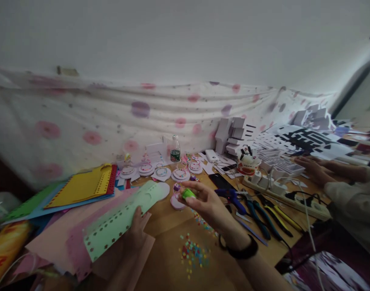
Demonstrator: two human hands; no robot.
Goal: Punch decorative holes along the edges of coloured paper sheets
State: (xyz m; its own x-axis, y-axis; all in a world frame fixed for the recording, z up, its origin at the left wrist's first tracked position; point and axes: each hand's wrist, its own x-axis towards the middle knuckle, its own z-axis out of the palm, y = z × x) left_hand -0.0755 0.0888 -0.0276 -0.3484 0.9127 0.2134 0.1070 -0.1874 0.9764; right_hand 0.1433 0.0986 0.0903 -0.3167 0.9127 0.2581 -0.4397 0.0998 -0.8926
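Observation:
My right hand [203, 200] is raised over the table with its fingers pinched on a small green hole punch [188, 193]. A black band sits on that wrist. My left hand [136, 227] grips the lower edge of a pale green foam sheet [124, 216] with rows of punched holes along its border. The sheet lies over pink sheets [57, 242]. Small coloured punched bits [193, 254] are scattered on the brown tabletop below my right hand.
Yellow, red, blue and green foam sheets [81, 186] are stacked at left. Round pink-and-white craft pieces [162, 173] and a small bottle [174, 149] stand behind. Pliers and cutters [260, 214], a power strip [282, 190] and another person's hand [312, 167] are at right.

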